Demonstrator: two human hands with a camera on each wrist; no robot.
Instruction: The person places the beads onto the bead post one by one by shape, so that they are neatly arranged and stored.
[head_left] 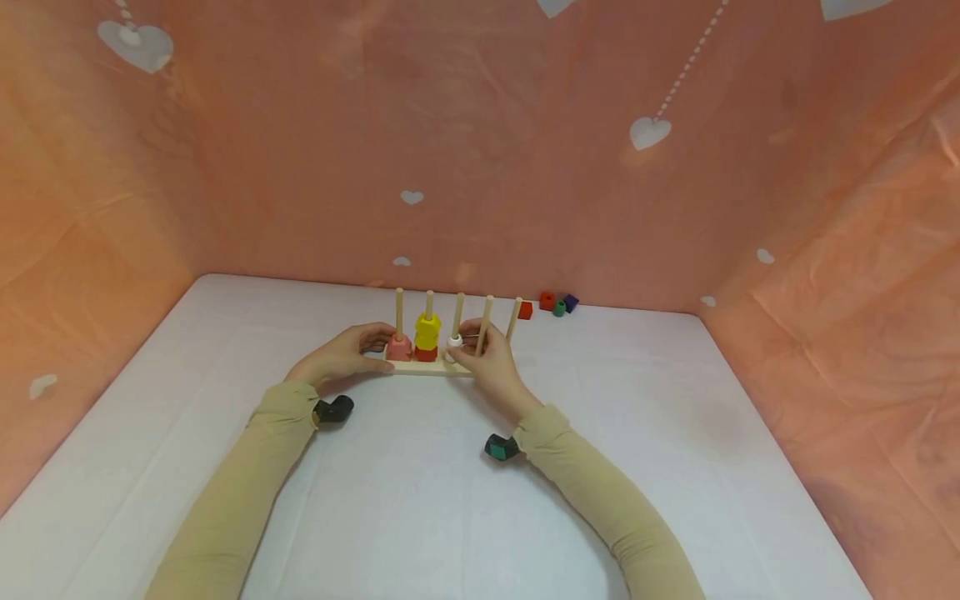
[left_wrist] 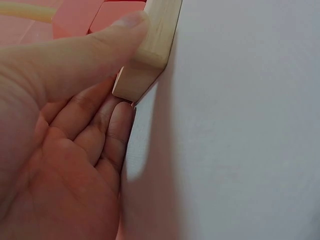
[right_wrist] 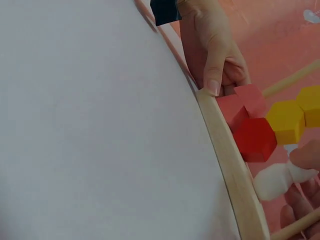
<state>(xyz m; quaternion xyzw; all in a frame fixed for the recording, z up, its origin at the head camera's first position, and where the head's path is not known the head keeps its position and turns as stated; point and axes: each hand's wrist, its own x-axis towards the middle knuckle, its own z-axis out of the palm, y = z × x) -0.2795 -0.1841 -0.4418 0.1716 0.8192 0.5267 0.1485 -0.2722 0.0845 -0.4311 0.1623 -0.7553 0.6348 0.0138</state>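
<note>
A wooden peg stand (head_left: pixel 431 367) with several upright pegs stands on the white table. My left hand (head_left: pixel 348 354) grips its left end; in the left wrist view the thumb lies on the front edge of the wooden base (left_wrist: pixel 162 37), fingers behind. Pink blocks (right_wrist: pixel 232 111) sit on the leftmost peg. Beside them, a red block (right_wrist: pixel 255 140) carries yellow blocks (head_left: pixel 427 332). On the middle peg, my right hand (head_left: pixel 491 367) pinches the upper of two rounded white beads (right_wrist: pixel 272 181) between thumb and fingers. The two pegs at the right carry no visible blocks.
Behind the stand's right end lie loose pieces: a red block (head_left: pixel 525 311), another red block (head_left: pixel 547 301), a green bead (head_left: pixel 559 308) and a purple block (head_left: pixel 572 302). An orange cloth (head_left: pixel 480 167) with heart shapes hangs behind the table and along its sides.
</note>
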